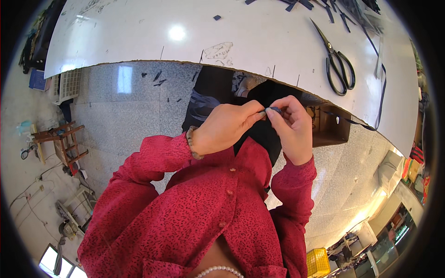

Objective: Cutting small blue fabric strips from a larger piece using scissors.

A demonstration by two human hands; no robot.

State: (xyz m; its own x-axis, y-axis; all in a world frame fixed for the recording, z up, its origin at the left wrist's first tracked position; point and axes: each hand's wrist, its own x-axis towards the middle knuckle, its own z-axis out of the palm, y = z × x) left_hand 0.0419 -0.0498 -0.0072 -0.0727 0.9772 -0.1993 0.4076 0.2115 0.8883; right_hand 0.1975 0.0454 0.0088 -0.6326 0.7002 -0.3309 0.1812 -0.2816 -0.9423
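My left hand (225, 127) and my right hand (294, 132) meet in front of my lap, thumbs and forefingers pinched together. Between the fingertips a little of a dark fabric strip (276, 110) shows; most of it is hidden by the fingers. A long dark strip (384, 95) hangs over the table edge and curves back toward my right hand; I cannot tell whether it is the same piece. Black-handled scissors (340, 69) lie on the white table (139, 37), to the right, beyond both hands.
Dark fabric scraps (301, 4) are piled at the table's far right. Below the edge stands a brown box (336, 132). Small scraps (159, 78) lie on the speckled floor. A wooden stool (65, 143) is at left, a yellow basket (318, 262) at lower right.
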